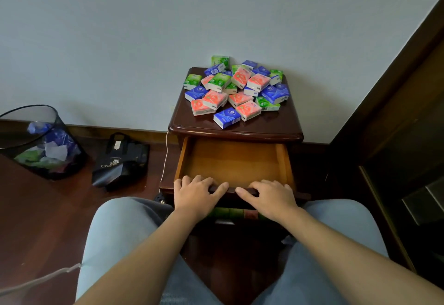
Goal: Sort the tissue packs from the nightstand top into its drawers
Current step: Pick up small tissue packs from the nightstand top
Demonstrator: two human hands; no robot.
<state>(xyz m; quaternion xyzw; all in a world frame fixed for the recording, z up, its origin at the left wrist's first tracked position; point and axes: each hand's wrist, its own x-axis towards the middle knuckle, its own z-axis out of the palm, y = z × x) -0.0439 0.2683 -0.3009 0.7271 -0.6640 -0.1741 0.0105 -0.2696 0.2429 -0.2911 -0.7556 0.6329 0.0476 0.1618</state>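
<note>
- The tissue packs (236, 91) lie heaped on the nightstand top (283, 122), none sorted into the top drawer (234, 160) yet.
- Our left hand (195, 195) and right hand (271, 196) curl over the drawer front (231, 190); each grip holds it.
- We should pull evenly, stopping before the drawer tips.

On the floor to my left stands a black mesh wastebasket (42, 141) holding crumpled blue, green and white wrappers. Just beside it lies a black tote bag (121, 160) with pale lettering. A thin white cord (165, 153) hangs nearby. Dark wooden furniture (403, 136) fills my right.
</note>
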